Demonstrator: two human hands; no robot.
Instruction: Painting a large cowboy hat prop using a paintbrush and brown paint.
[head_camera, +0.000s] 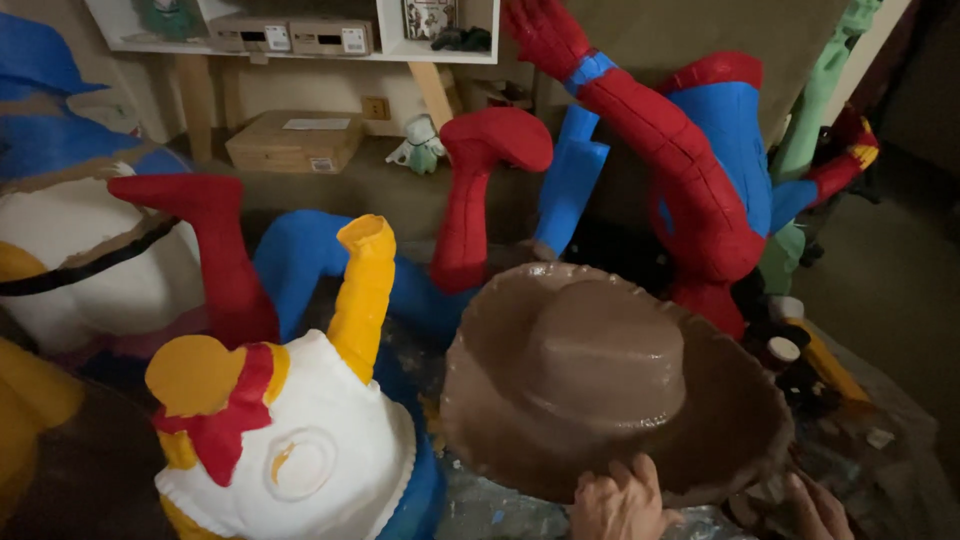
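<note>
A large brown cowboy-hat shape (610, 385) fills the lower middle of the view, its brim tilted toward me. My left hand (618, 502) grips the near edge of the brim from below, fingers curled over it. My right hand (815, 508) touches the brim's lower right edge; only its fingers show at the frame's bottom. To the left of the hat lies a white, yellow and red cartoon-figure torso (290, 450) with a yellow arm (363, 290) sticking up.
Red and blue figure limbs (690, 170) stand behind the hat. A white and blue figure (80, 240) is at far left. Small paint pots (782, 350) and a yellow tool sit at right on plastic sheeting. A cardboard box (295, 142) and shelf are at the back.
</note>
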